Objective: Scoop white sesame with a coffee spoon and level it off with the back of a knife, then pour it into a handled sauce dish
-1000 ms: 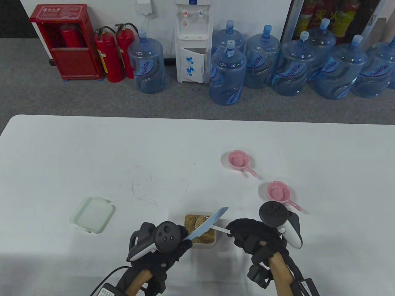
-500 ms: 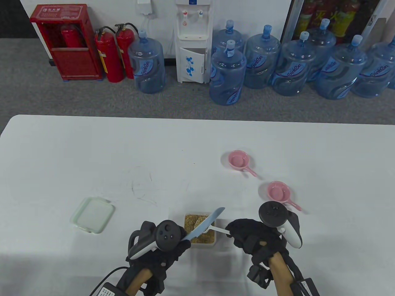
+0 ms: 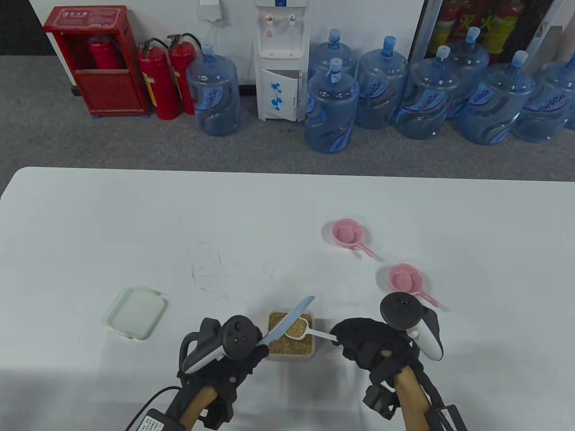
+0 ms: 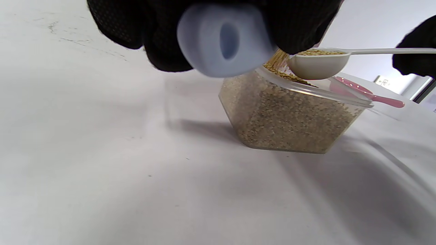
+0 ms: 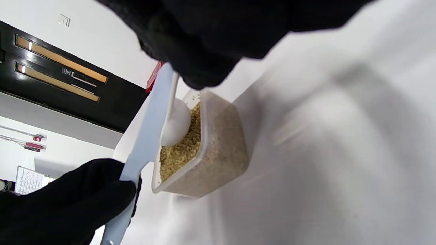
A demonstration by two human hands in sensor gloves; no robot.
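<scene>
A clear tub of sesame [image 3: 292,348] stands near the table's front edge. My left hand [image 3: 233,370] grips the handle of a pale blue knife [image 3: 292,318], whose blade slants over the tub's left side. In the left wrist view the knife's butt end [image 4: 221,41] fills the top. My right hand [image 3: 364,343] pinches the handle of a white coffee spoon [image 3: 297,328], held level above the tub with sesame in its bowl. The blade lies just left of the spoon's bowl [image 5: 177,122]. Two pink handled sauce dishes stand beyond: the nearer one [image 3: 404,279] and a farther one [image 3: 346,233].
A pale green lid [image 3: 134,312] lies on the white table [image 3: 134,224] to the left of my hands. Beyond the table's far edge are water jugs, a dispenser and fire extinguishers on the carpet.
The knife has slid left and toward me across the spoon, so the bowl now shows to the blade's right. My left hand drew back with it; the right hand stayed almost still.
</scene>
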